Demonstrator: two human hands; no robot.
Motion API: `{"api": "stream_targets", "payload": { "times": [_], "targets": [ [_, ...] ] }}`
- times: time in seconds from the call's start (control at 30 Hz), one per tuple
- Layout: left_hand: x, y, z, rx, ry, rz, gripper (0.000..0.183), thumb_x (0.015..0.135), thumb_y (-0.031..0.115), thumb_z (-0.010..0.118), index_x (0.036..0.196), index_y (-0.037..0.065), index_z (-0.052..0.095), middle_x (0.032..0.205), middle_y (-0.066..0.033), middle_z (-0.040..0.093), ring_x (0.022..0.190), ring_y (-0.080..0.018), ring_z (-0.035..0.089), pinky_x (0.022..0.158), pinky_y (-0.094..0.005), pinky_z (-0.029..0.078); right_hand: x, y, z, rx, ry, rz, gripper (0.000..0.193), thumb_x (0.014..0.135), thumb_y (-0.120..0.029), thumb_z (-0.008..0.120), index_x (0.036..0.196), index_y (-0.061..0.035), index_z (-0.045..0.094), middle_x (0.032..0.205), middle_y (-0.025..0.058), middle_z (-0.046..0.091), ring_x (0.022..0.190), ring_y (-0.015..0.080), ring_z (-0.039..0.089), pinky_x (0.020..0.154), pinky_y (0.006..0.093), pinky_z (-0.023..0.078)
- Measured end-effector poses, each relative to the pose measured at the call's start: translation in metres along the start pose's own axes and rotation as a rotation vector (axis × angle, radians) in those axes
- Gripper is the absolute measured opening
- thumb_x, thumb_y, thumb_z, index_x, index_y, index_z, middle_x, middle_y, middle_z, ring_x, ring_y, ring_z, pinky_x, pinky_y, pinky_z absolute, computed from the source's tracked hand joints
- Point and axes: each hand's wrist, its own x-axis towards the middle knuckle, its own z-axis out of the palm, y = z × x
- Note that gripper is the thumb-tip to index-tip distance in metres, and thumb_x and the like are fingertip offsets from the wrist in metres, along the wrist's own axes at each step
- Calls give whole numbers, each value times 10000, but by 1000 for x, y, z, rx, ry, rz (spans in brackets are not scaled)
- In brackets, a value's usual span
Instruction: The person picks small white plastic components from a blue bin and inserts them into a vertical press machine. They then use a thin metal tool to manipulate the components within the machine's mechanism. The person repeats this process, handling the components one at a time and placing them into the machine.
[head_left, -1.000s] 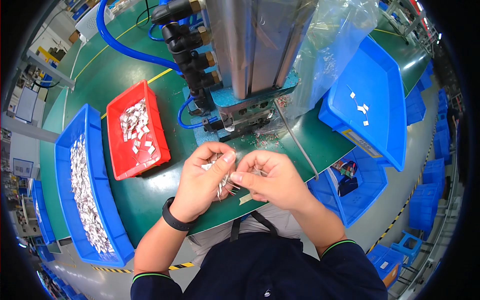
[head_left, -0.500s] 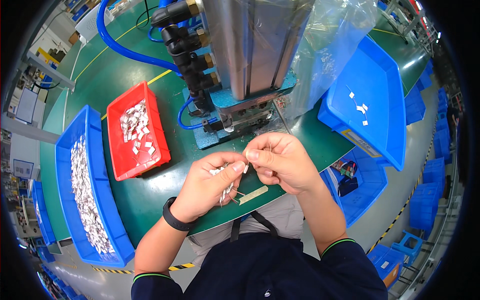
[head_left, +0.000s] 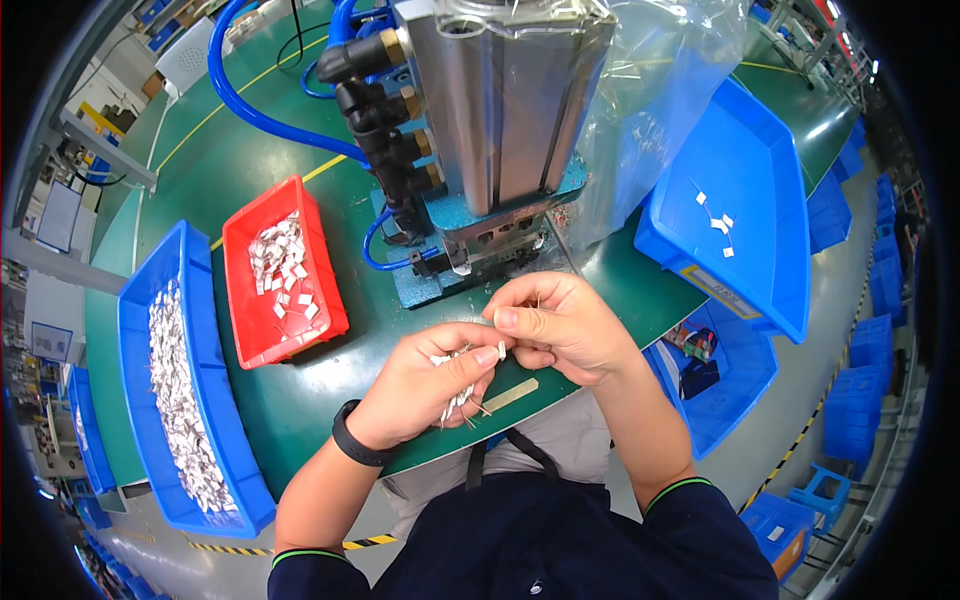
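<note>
My left hand (head_left: 425,385), with a black band on its wrist, is closed around a bunch of small white parts with thin wire leads (head_left: 458,398). One white part (head_left: 501,350) pokes out by its thumb tip. Close against it, my right hand (head_left: 565,330) pinches with thumb and forefinger; a thin wire lead (head_left: 538,300) shows above the fingers. Most of what the right fingers hold is hidden. Both hands are over the front of the green table (head_left: 370,330), before a pneumatic press (head_left: 490,130) with a silver cylinder and blue base.
Left of me are a red bin (head_left: 335,322) and a long blue bin (head_left: 222,385), both with white parts. At right, a tilted blue bin (head_left: 770,180) has a few parts, above another blue bin (head_left: 735,400). Clear plastic sheeting (head_left: 640,130) hangs beside the press. Tape (head_left: 513,393) marks the table edge.
The view has shifted slightly, so the bins and press sit a little lower and further right. My hands stay together, the right still pinching beside the left.
</note>
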Motion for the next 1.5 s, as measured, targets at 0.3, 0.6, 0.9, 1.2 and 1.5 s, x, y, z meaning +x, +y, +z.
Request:
{"api": "stream_targets", "payload": {
  "times": [0.3, 0.6, 0.9, 1.2, 1.5],
  "targets": [
    [2, -6, -3, -7, 99, 174, 157, 938, 186, 608, 956, 35, 572, 694, -17, 549, 495, -68, 480, 417, -203, 357, -13, 12, 9, -37, 147, -84, 209, 885, -181, 685, 984, -15, 606, 701, -32, 543, 501, 4, 379, 419, 185, 259],
    [5, -7, 0, 5, 150, 224, 140, 944, 175, 586, 942, 41, 549, 675, -37, 533, 449, -80, 465, 373, -209, 314, -16, 19, 18, -363, 268, -269, 165, 910, -184, 641, 847, -32, 623, 696, -22, 563, 505, 2, 426, 428, 182, 300],
    [6, -7, 0, -12, 171, 216, 161, 946, 194, 587, 967, 38, 556, 666, -35, 522, 439, -81, 442, 370, -212, 294, 8, 0, 14, -109, 371, -231, 177, 861, -153, 668, 818, 13, 624, 638, 7, 537, 449, 20, 387, 379, 196, 259],
    [6, -7, 1, -26, 190, 202, 158, 945, 187, 588, 968, 35, 551, 666, -38, 522, 433, -82, 425, 371, -214, 288, 11, -3, 14, -88, 368, -208, 131, 872, -98, 632, 822, 19, 601, 643, 25, 523, 455, 33, 370, 383, 200, 243],
    [5, -5, -1, -51, 151, 182, 168, 941, 197, 605, 970, 37, 563, 685, -15, 544, 487, -68, 478, 404, -201, 349, 12, -1, 11, -28, 358, -208, 125, 880, -105, 630, 874, 14, 592, 661, 32, 537, 451, 32, 377, 375, 193, 250]
  ]
}}
